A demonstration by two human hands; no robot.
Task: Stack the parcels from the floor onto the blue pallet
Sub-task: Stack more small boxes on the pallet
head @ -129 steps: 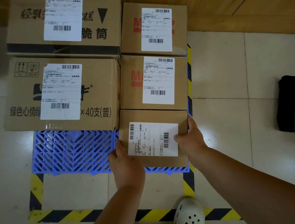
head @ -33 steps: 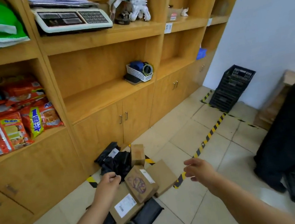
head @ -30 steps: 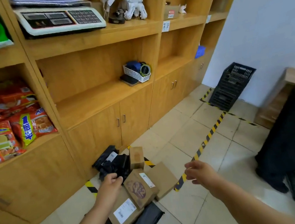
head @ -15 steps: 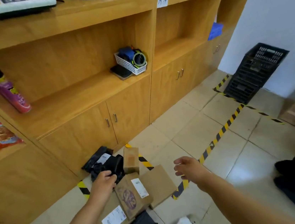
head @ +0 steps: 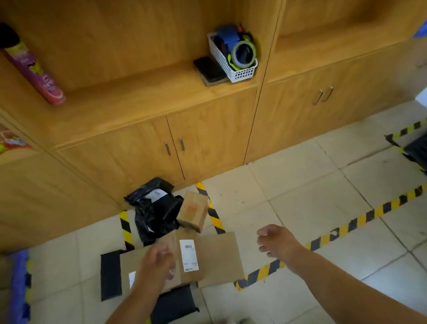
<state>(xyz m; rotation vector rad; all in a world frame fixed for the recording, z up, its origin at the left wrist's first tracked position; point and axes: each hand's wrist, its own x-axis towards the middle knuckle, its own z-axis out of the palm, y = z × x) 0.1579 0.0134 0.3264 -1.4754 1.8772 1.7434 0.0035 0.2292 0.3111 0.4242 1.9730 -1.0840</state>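
Tiled floor (head: 306, 204), striped tape, wooden cabinets (head: 204, 136) behind. Parcels heaped by the cabinet: labelled box (head: 185, 259) atop flat carton (head: 219, 260), small box (head: 193, 211), black bags (head: 157, 214). Left hand (head: 153, 269) over labelled box, blurred; grip cannot be told. Right hand (head: 277, 240) above floor, fingers relaxed, holding nothing. Blue pallet (head: 21, 293) at left edge.

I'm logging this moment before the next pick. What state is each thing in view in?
left hand: open, over the labelled box, contact unclear
right hand: open, holding nothing, above the floor
labelled box: lying on the pile
small box: tilted against the black bags
black bags: crumpled on the floor
cabinet doors: closed
blue pallet: partly in view, left edge
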